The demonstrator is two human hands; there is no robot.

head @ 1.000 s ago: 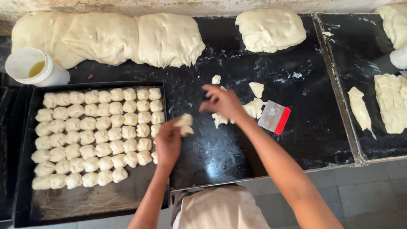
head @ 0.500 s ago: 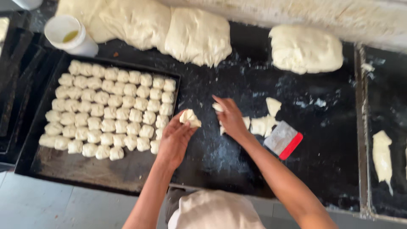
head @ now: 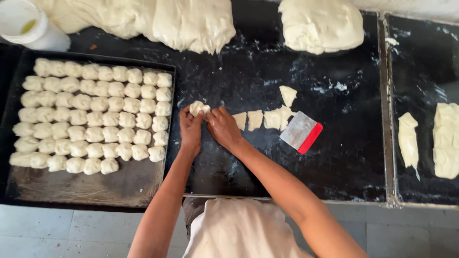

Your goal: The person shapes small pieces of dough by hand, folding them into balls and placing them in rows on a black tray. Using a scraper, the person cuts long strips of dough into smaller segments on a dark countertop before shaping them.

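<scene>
My left hand (head: 190, 127) and my right hand (head: 222, 127) meet on the black worktop (head: 248, 162), both pinching one small piece of dough (head: 198, 108) between their fingertips. Just right of my right hand lie several cut dough squares (head: 255, 119) in a row. A dough scraper (head: 301, 132) with a red grip rests past them. Left of my hands stands a dark baking tray (head: 71, 184) filled with rows of small shaped dough balls (head: 95, 117).
Large dough masses lie at the back, a long one (head: 143, 19) and a round one (head: 321, 24). A white tub (head: 26, 24) with yellow liquid stands at the far left. A second black surface (head: 420, 67) at the right holds dough strips (head: 409, 138).
My right hand has come left to join the left hand on the dough piece. The view has moved closer and shifted.
</scene>
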